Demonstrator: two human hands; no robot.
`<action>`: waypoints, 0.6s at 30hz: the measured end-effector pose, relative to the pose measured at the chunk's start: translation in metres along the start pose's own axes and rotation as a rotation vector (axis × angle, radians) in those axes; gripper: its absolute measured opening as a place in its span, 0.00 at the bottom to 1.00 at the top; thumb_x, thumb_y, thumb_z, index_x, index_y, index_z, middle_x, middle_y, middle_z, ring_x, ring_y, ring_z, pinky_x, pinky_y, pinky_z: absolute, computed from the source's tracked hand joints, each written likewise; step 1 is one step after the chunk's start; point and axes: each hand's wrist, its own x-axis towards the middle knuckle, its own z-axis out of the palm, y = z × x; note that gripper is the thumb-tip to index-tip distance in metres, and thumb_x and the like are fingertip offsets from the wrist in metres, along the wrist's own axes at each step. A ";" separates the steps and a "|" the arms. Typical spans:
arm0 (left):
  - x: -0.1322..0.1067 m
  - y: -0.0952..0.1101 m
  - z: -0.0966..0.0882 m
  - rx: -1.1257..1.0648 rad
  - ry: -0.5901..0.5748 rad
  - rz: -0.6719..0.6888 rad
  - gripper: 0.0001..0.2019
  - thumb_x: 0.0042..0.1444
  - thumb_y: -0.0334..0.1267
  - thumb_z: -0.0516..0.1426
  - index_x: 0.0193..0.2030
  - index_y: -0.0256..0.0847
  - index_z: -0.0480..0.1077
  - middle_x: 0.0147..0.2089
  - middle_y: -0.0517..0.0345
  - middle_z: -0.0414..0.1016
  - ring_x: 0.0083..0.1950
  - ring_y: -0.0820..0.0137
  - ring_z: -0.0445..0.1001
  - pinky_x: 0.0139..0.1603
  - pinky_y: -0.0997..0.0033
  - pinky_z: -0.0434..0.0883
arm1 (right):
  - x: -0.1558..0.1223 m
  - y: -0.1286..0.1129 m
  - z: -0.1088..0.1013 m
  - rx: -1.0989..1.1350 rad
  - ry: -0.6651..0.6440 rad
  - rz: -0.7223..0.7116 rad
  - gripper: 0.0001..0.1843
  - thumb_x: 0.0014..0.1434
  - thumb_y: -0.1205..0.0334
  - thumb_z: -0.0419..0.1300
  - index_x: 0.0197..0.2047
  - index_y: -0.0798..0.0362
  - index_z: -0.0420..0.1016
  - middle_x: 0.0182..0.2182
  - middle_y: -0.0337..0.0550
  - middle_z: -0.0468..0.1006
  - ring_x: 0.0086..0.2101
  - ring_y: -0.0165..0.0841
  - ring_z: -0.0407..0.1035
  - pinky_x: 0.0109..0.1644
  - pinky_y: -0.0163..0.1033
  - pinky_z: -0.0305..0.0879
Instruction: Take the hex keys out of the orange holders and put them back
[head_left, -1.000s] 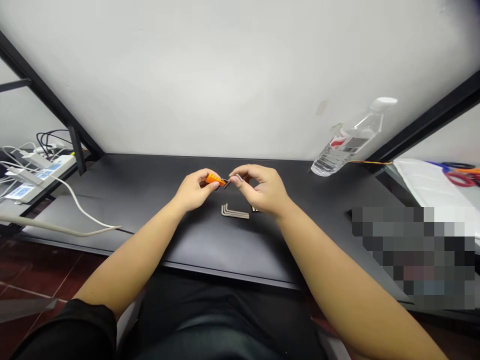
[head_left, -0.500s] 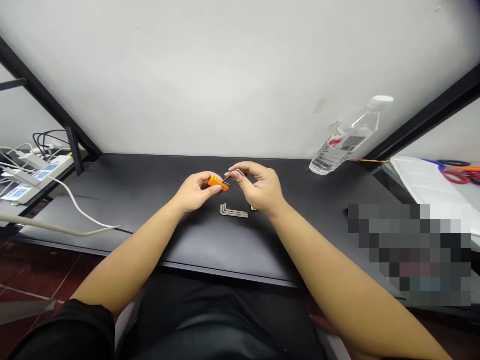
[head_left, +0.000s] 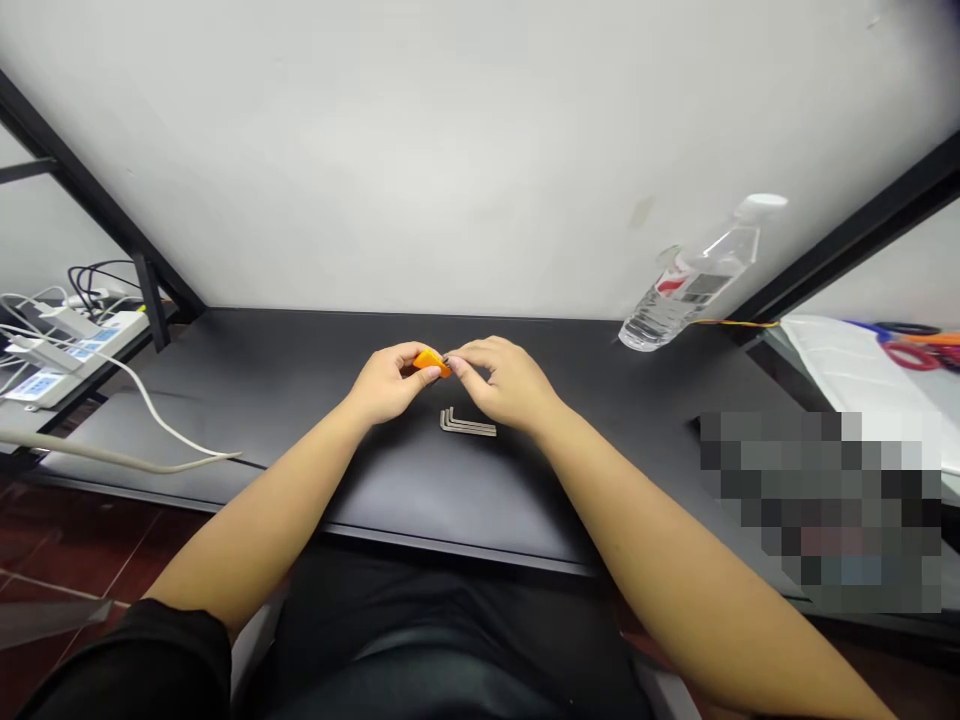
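An orange hex key holder [head_left: 430,361] is pinched between the thumb and fingers of my left hand [head_left: 386,385], over the middle of the black table. Fingertips of my right hand [head_left: 504,382] meet the holder's right end, closed on a dark hex key [head_left: 448,359] of which only a small bit shows. Most of that key is hidden by the fingers. Below the hands, L-shaped silver hex keys [head_left: 469,428] lie side by side on the table [head_left: 420,500], their short ends at the left.
A clear water bottle [head_left: 686,285] with a white cap stands by the wall at the back right. White cables [head_left: 150,400] run from a power strip [head_left: 82,355] at the left. A blurred-out patch [head_left: 825,510] covers the right side, near a white packet [head_left: 847,370].
My right hand has turned, its fingertips drawing closer to the orange holder. The bent hex key that showed above its fingers is now mostly hidden. The left hand has hardly moved.
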 end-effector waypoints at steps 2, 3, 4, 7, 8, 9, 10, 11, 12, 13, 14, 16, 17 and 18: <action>0.000 0.000 -0.001 0.059 0.018 0.002 0.12 0.59 0.46 0.61 0.44 0.42 0.77 0.43 0.53 0.82 0.43 0.64 0.80 0.49 0.63 0.75 | 0.000 0.001 -0.001 -0.059 -0.086 0.008 0.15 0.69 0.54 0.54 0.45 0.48 0.82 0.45 0.44 0.84 0.44 0.41 0.74 0.52 0.48 0.66; 0.000 0.000 -0.001 0.076 0.030 0.003 0.11 0.60 0.45 0.61 0.44 0.42 0.77 0.44 0.53 0.82 0.43 0.64 0.80 0.50 0.63 0.75 | 0.000 0.001 -0.001 -0.084 -0.105 0.030 0.15 0.68 0.52 0.56 0.46 0.48 0.81 0.45 0.46 0.84 0.44 0.41 0.74 0.50 0.47 0.67; 0.000 0.000 -0.002 0.083 0.041 0.003 0.11 0.60 0.45 0.61 0.44 0.42 0.77 0.45 0.53 0.82 0.44 0.64 0.80 0.50 0.62 0.75 | 0.000 0.001 -0.003 -0.106 -0.116 0.058 0.16 0.67 0.49 0.58 0.45 0.49 0.81 0.44 0.47 0.83 0.43 0.41 0.74 0.48 0.46 0.67; 0.001 0.001 -0.003 0.057 0.051 -0.002 0.12 0.60 0.46 0.61 0.45 0.42 0.77 0.47 0.52 0.82 0.46 0.62 0.80 0.52 0.61 0.75 | -0.001 0.001 -0.007 -0.137 -0.245 0.104 0.19 0.58 0.41 0.65 0.39 0.50 0.79 0.39 0.46 0.81 0.38 0.40 0.73 0.43 0.44 0.66; 0.001 0.001 -0.004 0.043 0.049 -0.002 0.12 0.60 0.46 0.61 0.45 0.42 0.77 0.47 0.51 0.82 0.46 0.62 0.80 0.52 0.61 0.75 | -0.002 0.002 -0.008 -0.140 -0.320 0.100 0.20 0.55 0.41 0.67 0.36 0.49 0.79 0.38 0.45 0.81 0.38 0.40 0.73 0.43 0.44 0.66; 0.001 0.001 -0.004 0.033 0.047 -0.003 0.12 0.60 0.47 0.61 0.44 0.42 0.77 0.47 0.51 0.82 0.47 0.62 0.80 0.52 0.61 0.75 | -0.003 0.002 -0.009 -0.142 -0.396 0.097 0.19 0.52 0.41 0.70 0.35 0.48 0.79 0.37 0.44 0.81 0.37 0.40 0.73 0.43 0.43 0.66; 0.001 0.000 -0.004 0.026 0.043 -0.006 0.13 0.60 0.47 0.61 0.44 0.42 0.77 0.47 0.51 0.82 0.47 0.62 0.80 0.53 0.61 0.75 | -0.004 0.002 -0.009 -0.144 -0.463 0.100 0.18 0.50 0.42 0.71 0.33 0.48 0.79 0.35 0.43 0.81 0.37 0.39 0.74 0.43 0.43 0.66; 0.001 0.000 -0.004 0.022 0.040 -0.010 0.13 0.60 0.47 0.61 0.44 0.42 0.77 0.47 0.51 0.82 0.47 0.62 0.81 0.53 0.61 0.75 | -0.005 0.001 -0.008 -0.148 -0.520 0.115 0.17 0.49 0.44 0.73 0.32 0.47 0.79 0.34 0.42 0.81 0.35 0.39 0.74 0.42 0.43 0.66; 0.001 -0.001 -0.003 0.024 0.039 -0.016 0.13 0.60 0.47 0.61 0.45 0.42 0.77 0.47 0.51 0.82 0.46 0.62 0.81 0.52 0.61 0.75 | -0.006 0.001 -0.007 -0.151 -0.566 0.136 0.15 0.48 0.46 0.73 0.31 0.46 0.79 0.32 0.40 0.80 0.34 0.38 0.74 0.40 0.42 0.65; 0.001 -0.001 -0.003 0.029 0.039 -0.022 0.13 0.59 0.47 0.62 0.45 0.42 0.77 0.47 0.51 0.83 0.46 0.62 0.81 0.52 0.61 0.75 | -0.007 0.000 -0.006 -0.151 -0.605 0.153 0.13 0.49 0.48 0.73 0.30 0.46 0.79 0.30 0.39 0.80 0.32 0.37 0.73 0.38 0.41 0.64; 0.001 -0.002 -0.003 0.033 0.040 -0.025 0.13 0.59 0.47 0.62 0.45 0.42 0.77 0.47 0.51 0.83 0.46 0.62 0.81 0.52 0.61 0.75 | -0.008 -0.001 -0.005 -0.144 -0.639 0.162 0.12 0.49 0.50 0.73 0.30 0.46 0.79 0.30 0.39 0.80 0.31 0.36 0.73 0.35 0.40 0.63; 0.001 -0.003 -0.002 0.025 0.033 -0.026 0.13 0.59 0.47 0.62 0.46 0.42 0.77 0.47 0.51 0.83 0.47 0.62 0.81 0.52 0.61 0.75 | -0.009 -0.003 -0.004 -0.124 -0.698 0.156 0.11 0.49 0.52 0.73 0.29 0.46 0.78 0.30 0.38 0.80 0.29 0.35 0.72 0.32 0.38 0.61; 0.001 -0.003 -0.002 0.014 0.024 -0.026 0.14 0.59 0.47 0.62 0.46 0.42 0.77 0.47 0.51 0.83 0.47 0.61 0.81 0.53 0.60 0.75 | -0.008 -0.004 -0.004 -0.111 -0.731 0.141 0.11 0.50 0.52 0.73 0.29 0.47 0.78 0.30 0.38 0.80 0.29 0.34 0.72 0.31 0.38 0.60; 0.001 -0.002 -0.001 0.001 0.014 -0.026 0.14 0.59 0.47 0.62 0.46 0.42 0.77 0.48 0.51 0.82 0.48 0.61 0.81 0.53 0.60 0.75 | -0.008 -0.005 -0.005 -0.099 -0.766 0.117 0.11 0.50 0.53 0.72 0.29 0.48 0.77 0.30 0.39 0.80 0.29 0.34 0.72 0.32 0.37 0.61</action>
